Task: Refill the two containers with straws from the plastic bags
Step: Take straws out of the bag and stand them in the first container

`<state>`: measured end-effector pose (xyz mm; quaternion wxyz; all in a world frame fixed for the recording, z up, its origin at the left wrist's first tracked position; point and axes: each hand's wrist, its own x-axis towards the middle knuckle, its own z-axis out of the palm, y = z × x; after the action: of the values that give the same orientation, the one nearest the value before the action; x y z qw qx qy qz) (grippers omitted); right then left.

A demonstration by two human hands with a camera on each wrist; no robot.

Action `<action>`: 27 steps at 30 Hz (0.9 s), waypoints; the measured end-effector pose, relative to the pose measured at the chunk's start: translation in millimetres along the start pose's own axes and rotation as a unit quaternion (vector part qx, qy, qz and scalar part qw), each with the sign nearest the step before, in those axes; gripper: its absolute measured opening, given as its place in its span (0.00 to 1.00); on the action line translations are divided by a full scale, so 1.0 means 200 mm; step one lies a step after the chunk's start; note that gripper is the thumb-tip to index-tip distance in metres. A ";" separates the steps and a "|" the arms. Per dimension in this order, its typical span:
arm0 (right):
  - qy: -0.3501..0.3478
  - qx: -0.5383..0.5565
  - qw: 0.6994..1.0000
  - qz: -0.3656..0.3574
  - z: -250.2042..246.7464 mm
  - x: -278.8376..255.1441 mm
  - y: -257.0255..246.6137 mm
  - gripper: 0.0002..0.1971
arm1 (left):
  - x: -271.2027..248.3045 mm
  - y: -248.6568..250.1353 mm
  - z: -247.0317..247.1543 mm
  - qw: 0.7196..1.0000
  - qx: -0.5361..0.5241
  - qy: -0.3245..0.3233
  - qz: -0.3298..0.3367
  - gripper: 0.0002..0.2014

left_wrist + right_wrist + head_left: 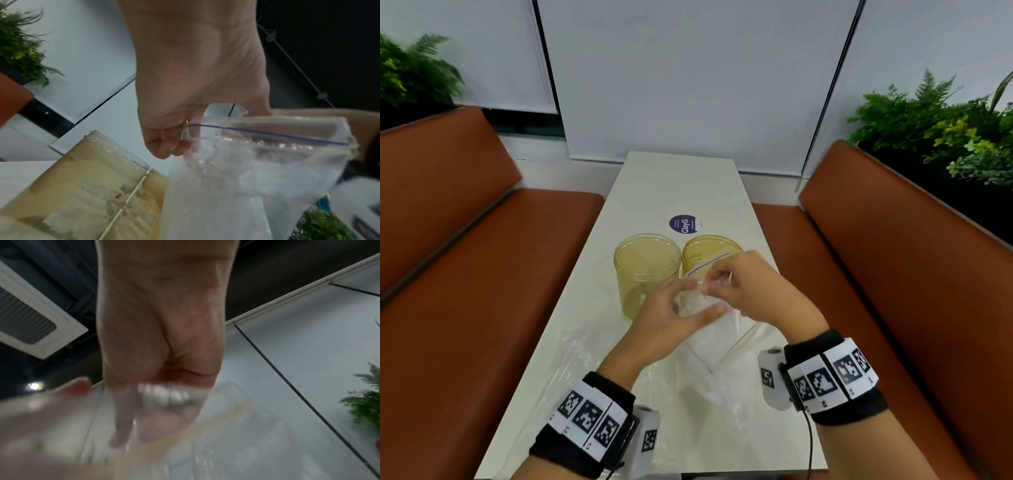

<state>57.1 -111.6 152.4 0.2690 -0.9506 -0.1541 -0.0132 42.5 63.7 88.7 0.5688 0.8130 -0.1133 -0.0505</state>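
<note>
Clear plastic bag (703, 329) with a purple zip line hangs between our hands, just above the tabletop (674, 185) and in front of the right container (710, 246). Our left hand (671, 315) and right hand (743, 287) each pinch its top edge — grip clamped on film. Two yellowish, see-through containers stand touching; the left container (647, 263) sits at 11 o'clock from the bag. Bare tabletop stretches toward 12 o'clock — orange benches (465, 260) flank both long edges.

A narrow, pale desk (674, 185) runs away from the viewer. Two yellowish clear containers, the left container (645, 274) and the right container (709, 251), stand touching side by side at its middle. Just beyond them is a round dark sticker (683, 224). Crumpled clear plastic sheeting (571, 363) covers the near end.
</note>
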 end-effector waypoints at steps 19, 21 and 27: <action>0.224 0.080 0.971 -0.019 0.19 0.10 -0.18 0.44 | 0.09 0.00 0.14 0.990 -0.056 0.125 0.011 0.19; 0.268 0.042 0.962 -0.016 0.23 0.11 -0.18 0.46 | 0.07 -0.01 0.12 0.990 -0.077 0.122 0.004 0.20; 0.160 -0.007 0.987 0.023 0.29 0.14 -0.17 0.24 | 0.07 -0.02 0.10 0.988 -0.053 0.141 0.025 0.09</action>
<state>70.3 -44.9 123.0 0.2836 -0.9415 -0.0865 -0.1604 53.3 43.4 78.2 0.6221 0.7779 -0.0495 0.0729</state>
